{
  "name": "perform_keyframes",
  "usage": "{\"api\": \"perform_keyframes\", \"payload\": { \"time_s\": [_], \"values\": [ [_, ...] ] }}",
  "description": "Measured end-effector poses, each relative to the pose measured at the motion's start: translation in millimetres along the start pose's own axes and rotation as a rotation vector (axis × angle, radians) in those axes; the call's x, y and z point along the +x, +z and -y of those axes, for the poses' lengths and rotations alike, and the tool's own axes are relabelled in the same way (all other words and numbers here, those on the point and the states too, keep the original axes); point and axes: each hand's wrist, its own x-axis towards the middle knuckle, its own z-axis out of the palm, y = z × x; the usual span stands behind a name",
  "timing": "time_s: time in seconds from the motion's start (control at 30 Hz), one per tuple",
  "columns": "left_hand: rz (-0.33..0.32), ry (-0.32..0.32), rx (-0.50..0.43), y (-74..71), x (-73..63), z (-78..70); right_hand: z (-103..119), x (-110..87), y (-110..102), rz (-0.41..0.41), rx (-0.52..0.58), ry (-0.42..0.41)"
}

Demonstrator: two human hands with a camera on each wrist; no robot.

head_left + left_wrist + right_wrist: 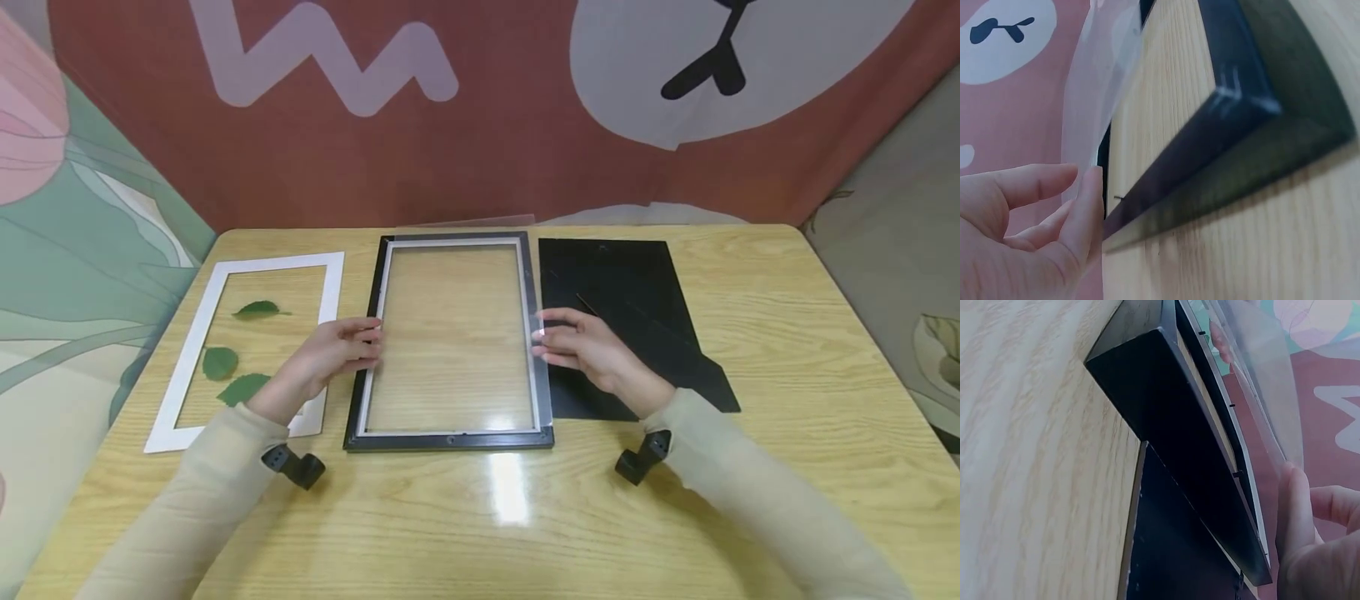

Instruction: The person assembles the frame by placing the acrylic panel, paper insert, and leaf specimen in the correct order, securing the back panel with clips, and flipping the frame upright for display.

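Note:
A clear plastic sheet (1100, 81) is held by its two side edges over the black picture frame (450, 442), standing out against the wall cloth in both wrist views. My left hand (337, 350) grips the sheet's left edge with thumb and fingertips. On the opposite edge my right hand (588, 346) holds it the same way, fingertips at the rim (1286, 467). Under the sheet the frame lies flat with its inner side up, and wood grain shows through its opening. In the head view the sheet's far edge reaches just past the table's back.
Left of the frame lies a white mat (187, 367), with green leaves (220, 363) inside its opening. A black backing board (615, 283) with a stand leg lies to the right, partly under my right hand. A printed cloth (510, 158) hangs behind the table (420, 525).

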Motion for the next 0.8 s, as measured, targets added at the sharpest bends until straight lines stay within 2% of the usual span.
{"api": "perform_keyframes", "payload": {
  "time_s": [0.07,0.2,0.3,0.57,0.8],
  "values": [
    [-0.027,0.023,0.025,-2.6,-0.1,0.4,0.0,0.9,0.3,-0.007,-0.002,0.001],
    [-0.129,0.074,0.139,-10.1,-1.0,3.2,0.1,2.4,0.8,-0.014,-0.006,0.006],
    [-0.179,0.081,0.217,-15.2,-0.9,6.6,-0.5,3.8,0.9,-0.014,-0.002,0.016],
    [-0.094,-0.017,0.18,-14.6,10.9,16.1,-2.5,6.8,1.1,-0.004,0.011,0.013],
    [-0.13,-0.032,0.203,-8.0,18.2,16.3,-2.2,7.7,1.6,0.008,0.034,0.014]
  ]
}}
